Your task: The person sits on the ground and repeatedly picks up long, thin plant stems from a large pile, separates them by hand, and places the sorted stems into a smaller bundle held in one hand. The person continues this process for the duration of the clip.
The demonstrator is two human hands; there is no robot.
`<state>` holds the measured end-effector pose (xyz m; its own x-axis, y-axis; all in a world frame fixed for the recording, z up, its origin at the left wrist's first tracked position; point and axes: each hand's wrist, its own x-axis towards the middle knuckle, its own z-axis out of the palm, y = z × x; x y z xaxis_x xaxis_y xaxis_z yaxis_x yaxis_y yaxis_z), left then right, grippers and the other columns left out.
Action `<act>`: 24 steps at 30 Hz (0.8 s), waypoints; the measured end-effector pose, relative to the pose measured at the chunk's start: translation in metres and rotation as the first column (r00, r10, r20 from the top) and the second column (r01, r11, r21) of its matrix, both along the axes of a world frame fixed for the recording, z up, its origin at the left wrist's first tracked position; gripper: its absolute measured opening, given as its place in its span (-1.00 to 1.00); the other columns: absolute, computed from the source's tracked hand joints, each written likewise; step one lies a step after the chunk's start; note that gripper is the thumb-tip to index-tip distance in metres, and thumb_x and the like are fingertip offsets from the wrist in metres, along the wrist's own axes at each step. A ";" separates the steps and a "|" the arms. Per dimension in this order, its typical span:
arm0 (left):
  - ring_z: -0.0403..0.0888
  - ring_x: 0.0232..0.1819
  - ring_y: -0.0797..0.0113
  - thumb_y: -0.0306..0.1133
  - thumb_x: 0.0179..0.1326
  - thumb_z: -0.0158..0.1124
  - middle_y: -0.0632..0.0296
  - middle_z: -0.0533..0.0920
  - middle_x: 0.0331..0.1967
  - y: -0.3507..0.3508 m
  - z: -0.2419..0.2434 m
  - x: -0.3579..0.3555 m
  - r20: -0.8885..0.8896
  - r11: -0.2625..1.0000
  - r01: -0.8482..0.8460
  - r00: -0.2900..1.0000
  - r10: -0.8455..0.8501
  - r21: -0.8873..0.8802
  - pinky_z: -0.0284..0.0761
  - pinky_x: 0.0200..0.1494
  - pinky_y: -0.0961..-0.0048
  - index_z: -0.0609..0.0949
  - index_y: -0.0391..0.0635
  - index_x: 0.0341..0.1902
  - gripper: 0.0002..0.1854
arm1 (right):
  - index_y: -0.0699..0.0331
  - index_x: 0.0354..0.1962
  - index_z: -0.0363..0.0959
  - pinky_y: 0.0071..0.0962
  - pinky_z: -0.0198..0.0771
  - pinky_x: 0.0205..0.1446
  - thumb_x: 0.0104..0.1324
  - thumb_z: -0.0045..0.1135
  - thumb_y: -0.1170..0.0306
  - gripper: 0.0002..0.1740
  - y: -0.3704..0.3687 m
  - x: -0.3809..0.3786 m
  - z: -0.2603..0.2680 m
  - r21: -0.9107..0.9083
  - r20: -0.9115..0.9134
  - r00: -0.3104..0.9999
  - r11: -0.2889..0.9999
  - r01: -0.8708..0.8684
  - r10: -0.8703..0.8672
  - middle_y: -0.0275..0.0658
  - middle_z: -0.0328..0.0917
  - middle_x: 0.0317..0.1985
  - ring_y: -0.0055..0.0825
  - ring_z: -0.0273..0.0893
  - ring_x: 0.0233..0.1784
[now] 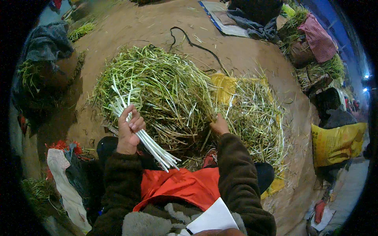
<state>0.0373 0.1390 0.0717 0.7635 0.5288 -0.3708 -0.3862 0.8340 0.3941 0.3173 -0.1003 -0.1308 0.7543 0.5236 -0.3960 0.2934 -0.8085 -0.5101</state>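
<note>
My left hand (130, 124) is closed around a bundle of clean white plant stalks (153, 149). The lower ends point down and right over my red apron (180, 184), and paler, looser ends fan out above my fist. Before me lies a large heap of long green stalks (159, 76), with brownish roots and dry leaves at its near side. At that heap's right edge, my right hand (220, 125) grips a tuft of brownish stalks (208, 104); its fingertips are partly hidden among them.
Loose leaves and stalks (251, 109) lie on a yellow sheet (223, 87) to the right. A black cord (203, 48) curves over the brown floor behind the heap. Covered bundles (50, 44) stand at left, others (319, 38) at right, near a yellow printed sack (338, 144).
</note>
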 end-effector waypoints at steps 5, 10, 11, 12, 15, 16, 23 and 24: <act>0.08 -0.87 0.64 -0.23 0.16 0.12 0.50 0.15 -0.90 -0.001 0.002 -0.003 -0.009 1.000 0.000 1.000 0.000 -0.031 -0.03 -0.76 0.67 0.46 0.00 -0.57 -0.77 | 0.37 -0.16 0.39 -0.22 0.38 -0.22 0.07 0.06 0.06 -0.46 -0.036 0.060 0.060 0.051 0.263 0.964 0.998 0.033 -0.045 0.02 0.50 -0.34 -0.06 0.48 -0.31; 0.08 -0.87 0.63 -0.22 0.14 0.13 0.50 0.14 -0.92 0.000 0.003 -0.008 -0.023 1.000 -0.024 0.999 0.023 -0.018 -0.02 -0.76 0.66 0.49 -0.01 -0.59 -0.76 | 0.29 -0.24 0.43 -0.22 0.38 -0.30 0.12 0.02 0.10 -0.58 -0.115 0.113 0.194 0.061 0.687 0.710 0.985 0.159 -0.158 -0.03 0.50 -0.41 -0.10 0.47 -0.38; 0.07 -0.87 0.63 -0.22 0.14 0.13 0.50 0.13 -0.92 0.000 0.003 -0.009 -0.015 0.999 -0.029 0.999 0.029 -0.024 -0.02 -0.76 0.67 0.49 -0.01 -0.60 -0.76 | 0.29 -0.25 0.43 -0.22 0.39 -0.29 0.12 0.02 0.13 -0.60 -0.136 0.117 0.228 0.112 0.696 0.690 0.979 0.172 -0.201 -0.04 0.50 -0.39 -0.10 0.47 -0.35; 0.07 -0.87 0.64 -0.23 0.14 0.13 0.50 0.13 -0.92 0.000 0.002 -0.009 0.036 0.999 -0.015 0.999 0.016 -0.046 -0.03 -0.77 0.67 0.48 -0.02 -0.59 -0.76 | 0.28 -0.23 0.43 -0.22 0.39 -0.27 0.09 0.03 0.17 -0.61 -0.159 0.118 0.264 0.037 0.781 0.609 0.984 0.175 -0.137 -0.05 0.49 -0.37 -0.09 0.46 -0.33; 0.07 -0.87 0.63 -0.25 0.15 0.13 0.49 0.14 -0.92 0.000 0.000 -0.007 0.051 0.998 -0.029 0.998 0.032 -0.063 -0.05 -0.79 0.68 0.47 -0.03 -0.57 -0.78 | 0.18 -0.16 0.43 -0.22 0.39 -0.20 -0.01 0.08 0.27 -0.59 -0.204 0.103 0.346 0.102 0.945 0.265 0.943 0.318 -0.192 -0.09 0.49 -0.31 -0.09 0.44 -0.22; 0.08 -0.87 0.63 -0.25 0.14 0.15 0.49 0.15 -0.92 0.001 -0.001 -0.005 0.043 0.998 -0.042 0.998 0.043 -0.040 -0.06 -0.79 0.67 0.47 -0.02 -0.58 -0.77 | 0.13 -0.13 0.43 -0.21 0.38 -0.19 -0.03 0.08 0.32 -0.58 -0.219 0.092 0.370 0.142 0.976 0.133 0.967 0.213 -0.173 -0.09 0.48 -0.31 -0.10 0.43 -0.21; 0.08 -0.89 0.63 -0.27 0.13 0.16 0.47 0.18 -0.92 0.003 -0.007 0.001 0.051 0.998 -0.048 0.997 0.049 -0.028 -0.09 -0.81 0.65 0.46 -0.06 -0.61 -0.76 | 0.15 -0.04 0.39 -0.21 0.30 -0.11 -0.09 0.04 0.58 -0.46 -0.284 0.008 0.381 0.022 0.992 0.127 1.000 -0.017 -0.020 -0.12 0.44 -0.27 -0.12 0.39 -0.18; 0.09 -0.87 0.63 -0.27 0.17 0.12 0.47 0.18 -0.91 0.003 -0.008 0.001 0.080 0.999 -0.038 0.996 0.037 0.008 -0.08 -0.80 0.66 0.46 -0.07 -0.59 -0.75 | 0.14 -0.03 0.38 -0.21 0.30 -0.06 -0.09 0.02 0.60 -0.44 -0.280 -0.004 0.349 0.061 0.958 0.287 0.990 -0.130 -0.022 -0.11 0.44 -0.22 -0.11 0.38 -0.14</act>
